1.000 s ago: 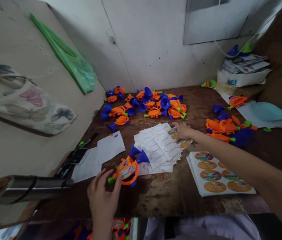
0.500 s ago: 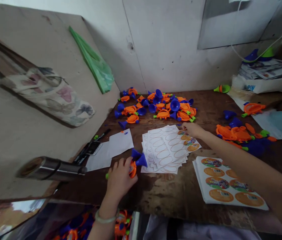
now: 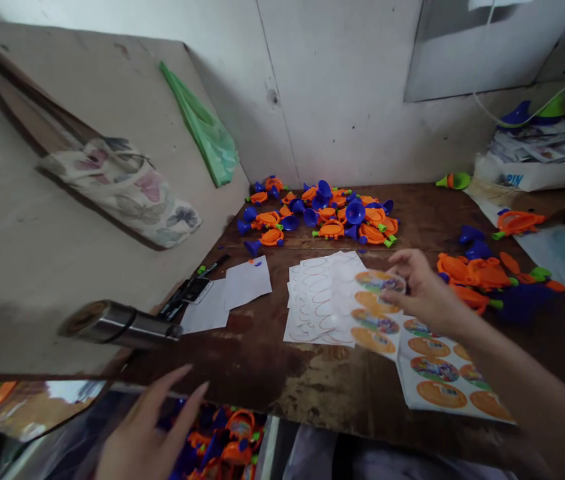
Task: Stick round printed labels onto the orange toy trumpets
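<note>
My right hand [image 3: 422, 290] pinches the edge of a sticker sheet [image 3: 345, 303], which is blurred and lifted over other sheets. Orange oval stickers remain along the sheet's right side; its left part is blank. Under it lies a loose pile of white sheets with oval outlines [image 3: 309, 300]. A stack of full sticker sheets [image 3: 412, 393] rests below my right wrist. At lower left, my left hand [image 3: 147, 427] is open and holds nothing, its fingers spread beside a bin of orange and blue toy trumpets [image 3: 235, 453].
Several toy trumpets [image 3: 332, 230] are heaped at the back of the table. Loose orange parts [image 3: 482, 272] lie on the right. A steel flask [image 3: 122, 323], a phone [image 3: 197, 290] and paper slips [image 3: 247, 283] are at left. A butterfly-print bag [image 3: 137, 193] hangs on the side panel.
My left hand has let go of a toy trumpet and moved down left to the bin; that trumpet is gone from the table. My right hand has lifted the sticker sheet and moved right.
</note>
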A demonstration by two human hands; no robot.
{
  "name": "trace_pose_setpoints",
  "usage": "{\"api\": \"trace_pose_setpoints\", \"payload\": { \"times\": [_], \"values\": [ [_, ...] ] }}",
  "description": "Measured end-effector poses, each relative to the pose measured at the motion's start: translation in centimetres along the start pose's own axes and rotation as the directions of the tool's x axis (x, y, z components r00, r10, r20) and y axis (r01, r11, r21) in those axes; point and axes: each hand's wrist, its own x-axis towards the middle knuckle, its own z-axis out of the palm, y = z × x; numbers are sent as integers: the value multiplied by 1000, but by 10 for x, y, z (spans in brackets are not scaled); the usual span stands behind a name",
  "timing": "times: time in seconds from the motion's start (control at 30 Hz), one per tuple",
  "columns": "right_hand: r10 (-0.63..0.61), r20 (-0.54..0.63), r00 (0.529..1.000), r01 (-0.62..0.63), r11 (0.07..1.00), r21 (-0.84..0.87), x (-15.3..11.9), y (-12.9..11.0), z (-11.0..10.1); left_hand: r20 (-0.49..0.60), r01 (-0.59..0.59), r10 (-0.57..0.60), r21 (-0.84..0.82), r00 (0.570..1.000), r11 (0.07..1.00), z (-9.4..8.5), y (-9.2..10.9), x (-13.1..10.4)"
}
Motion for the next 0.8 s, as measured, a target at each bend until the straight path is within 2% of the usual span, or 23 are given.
{"api": "trace_pose_setpoints", "payload": {
  "times": [0.03, 0.07, 0.13, 0.2, 0.23, 0.3, 0.4, 0.5, 0.6, 0.67, 0.8],
  "values": [
    [-6, 18, 1000, 6, 1000, -23, -9, -9, 13, -22, -147, 145, -138, 989, 979, 10, 26, 9],
    [7, 86, 996, 0, 997, -77, -17, -19, 24, -46, -275, 273, -271, 961, 922, 21, 54, 17],
    [-7, 204, 979, 33, 991, -126, -31, -34, 42, -105, -419, 420, -456, 901, 785, 40, 110, 29],
    [-36, 276, 961, 66, 993, -102, -42, -43, 52, -75, -435, 497, -608, 864, 664, 54, 159, 35],
    [-55, 271, 961, 78, 994, -76, -46, -44, 54, -8, -386, 522, -683, 853, 621, 58, 177, 37],
    [-94, 176, 980, 99, 995, -20, -52, -40, 54, 113, -237, 525, -799, 843, 552, 64, 201, 39],
    [-138, -11, 990, 139, 989, 47, -58, -29, 48, 235, -23, 452, -868, 861, 496, 66, 213, 38],
    [-191, -110, 975, 196, 980, 37, -63, -23, 42, 304, 77, 417, -874, 857, 479, 65, 216, 36],
    [-311, -163, 936, 300, 950, -90, -66, -27, 38, 337, 111, 431, -876, 837, 469, 63, 222, 36],
    [-375, -156, 914, 351, 923, -159, -66, -30, 37, 338, 111, 437, -877, 834, 467, 62, 227, 36],
    [-396, -167, 903, 352, 904, -241, -68, -33, 38, 345, 115, 449, -879, 824, 463, 64, 234, 35]
  ]
}}
